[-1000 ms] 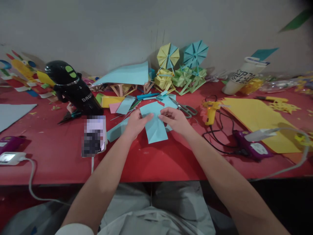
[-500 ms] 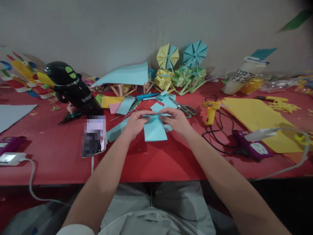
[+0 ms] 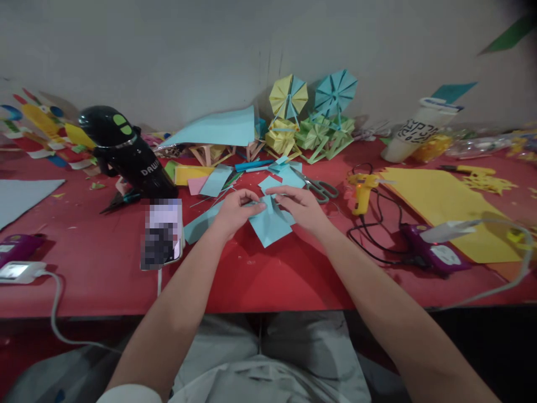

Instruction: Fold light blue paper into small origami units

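Observation:
Between my hands, near the middle of the red table, is a folded piece of light blue paper (image 3: 271, 226), turned so one corner points toward me. My left hand (image 3: 239, 210) pinches its upper left part between thumb and fingers. At the upper right, my right hand (image 3: 298, 206) has its fingers closed on the same paper; part of the fold is hidden behind the fingertips. Loose blue paper pieces (image 3: 268, 183) lie just beyond my hands. Grey-handled scissors (image 3: 323, 190) rest behind my right hand.
A phone (image 3: 161, 232) and a black bottle (image 3: 130, 154) stand left. On the right are a yellow glue gun (image 3: 361, 193) with a looping cord, a purple power strip (image 3: 436, 252), yellow sheets (image 3: 444, 207) and a white cup (image 3: 413, 131). Folded paper models (image 3: 289, 131) line the wall.
The blue paper has turned between my hands: its straight near edge has become a corner pointing toward me. My fingers have shifted slightly along its upper part.

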A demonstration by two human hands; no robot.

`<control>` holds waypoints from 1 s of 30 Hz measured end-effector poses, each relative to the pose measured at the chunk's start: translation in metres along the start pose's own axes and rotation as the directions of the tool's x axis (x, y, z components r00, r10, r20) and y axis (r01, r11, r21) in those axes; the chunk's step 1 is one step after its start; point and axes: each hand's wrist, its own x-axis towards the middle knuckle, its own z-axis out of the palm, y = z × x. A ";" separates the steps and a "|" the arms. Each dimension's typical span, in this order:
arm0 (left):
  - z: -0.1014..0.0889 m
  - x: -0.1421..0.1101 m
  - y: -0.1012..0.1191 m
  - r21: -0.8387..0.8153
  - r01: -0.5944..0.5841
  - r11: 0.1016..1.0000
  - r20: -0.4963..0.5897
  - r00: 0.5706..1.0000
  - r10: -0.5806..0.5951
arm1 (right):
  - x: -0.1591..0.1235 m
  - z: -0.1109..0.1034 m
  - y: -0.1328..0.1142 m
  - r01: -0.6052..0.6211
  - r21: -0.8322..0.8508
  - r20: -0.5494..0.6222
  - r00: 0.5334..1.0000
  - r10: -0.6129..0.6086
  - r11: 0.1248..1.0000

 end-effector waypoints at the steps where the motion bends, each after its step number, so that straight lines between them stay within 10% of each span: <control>1: 0.000 0.001 -0.001 -0.012 -0.014 1.000 -0.051 0.999 0.014 | 0.000 0.001 -0.001 -0.045 0.038 -0.004 0.999 0.046 0.998; 5: -0.002 0.003 -0.002 -0.013 -0.048 0.999 -0.175 0.984 0.045 | 0.001 0.003 0.002 -0.107 0.059 0.022 0.994 0.106 0.992; 30: -0.004 0.004 -0.008 0.085 -0.133 0.988 -0.060 0.989 0.138 | 0.000 -0.001 0.002 -0.021 -0.157 0.094 0.995 0.036 0.987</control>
